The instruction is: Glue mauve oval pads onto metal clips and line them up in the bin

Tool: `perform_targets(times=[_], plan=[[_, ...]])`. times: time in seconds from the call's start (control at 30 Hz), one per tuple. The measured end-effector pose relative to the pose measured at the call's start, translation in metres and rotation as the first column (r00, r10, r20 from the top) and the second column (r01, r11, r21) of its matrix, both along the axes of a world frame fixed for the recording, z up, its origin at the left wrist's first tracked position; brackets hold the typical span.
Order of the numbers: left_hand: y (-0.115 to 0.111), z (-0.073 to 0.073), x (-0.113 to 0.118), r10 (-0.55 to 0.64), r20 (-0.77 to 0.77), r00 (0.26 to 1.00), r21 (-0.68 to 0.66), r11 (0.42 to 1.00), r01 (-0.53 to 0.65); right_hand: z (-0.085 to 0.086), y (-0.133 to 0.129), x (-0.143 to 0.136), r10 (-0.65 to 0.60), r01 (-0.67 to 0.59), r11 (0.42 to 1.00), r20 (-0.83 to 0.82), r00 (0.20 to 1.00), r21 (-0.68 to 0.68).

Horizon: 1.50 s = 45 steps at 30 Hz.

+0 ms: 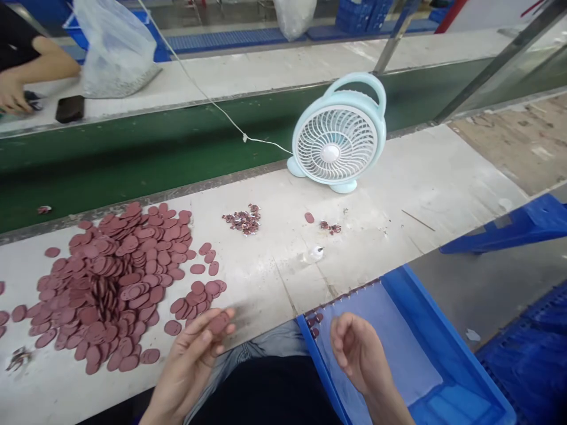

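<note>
Left hand (195, 349) pinches a matte, reddish-brown oval disc (218, 323) right of the heap of flat ovals (126, 283); right hand (359, 354), half-open, fingers curled, hovers farther right, over a blue plastic bin (436, 336).

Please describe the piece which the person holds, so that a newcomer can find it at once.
On the white table, find the large pile of reddish-brown ovals. Beyond its lower right, near the table's front edge, the person's left hand holds one flat oval piece. The pile's pieces look similar but lie on the table; this one is in the hand.
</note>
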State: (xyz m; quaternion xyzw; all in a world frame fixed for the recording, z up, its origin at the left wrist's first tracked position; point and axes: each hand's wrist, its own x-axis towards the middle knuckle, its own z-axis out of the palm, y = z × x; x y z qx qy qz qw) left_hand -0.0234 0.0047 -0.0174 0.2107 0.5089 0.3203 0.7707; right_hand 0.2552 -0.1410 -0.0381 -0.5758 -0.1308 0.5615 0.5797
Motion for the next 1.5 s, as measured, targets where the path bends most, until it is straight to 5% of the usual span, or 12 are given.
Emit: perform_targets(times=[0.07,0.17,0.3,0.57,0.9,1.13,1.33,1.5], plan=[[-0.010,0.000,0.010,-0.012,0.129,0.992,-0.054,0.998,0.019,0.015,0.041,0.001,-0.034,0.066,0.992,-0.284,0.958,0.105],[-0.020,0.002,0.023,-0.001,0.292,0.956,-0.062,0.998,0.021,0.018,0.102,0.005,-0.022,0.206,0.955,-0.641,0.768,0.214],[-0.024,0.004,0.025,-0.008,0.419,0.908,-0.028,0.999,0.021,0.020,0.135,0.002,0.025,0.257,0.929,-0.739,0.673,0.266],[-0.022,0.007,0.021,-0.002,0.458,0.889,-0.038,0.999,0.021,0.055,0.098,-0.061,0.066,-0.019,0.988,-0.306,0.950,0.153],[-0.026,0.008,0.032,-0.053,0.339,0.939,0.131,0.991,0.009,0.055,0.093,-0.084,0.096,-0.067,0.988,-0.212,0.972,0.138],[-0.031,0.008,0.032,0.066,0.370,0.927,-0.039,0.998,-0.055,0.062,0.082,-0.096,-0.048,0.031,0.985,0.095,0.994,0.172],[-0.033,0.010,0.030,0.030,0.404,0.914,-0.026,0.999,-0.021,0.054,0.072,-0.111,-0.145,0.045,0.961,0.357,0.923,0.274],[-0.033,0.011,0.029,0.038,0.429,0.903,-0.007,0.999,-0.038,0.062,0.076,-0.115,-0.111,0.003,0.967,0.411,0.905,0.255]])
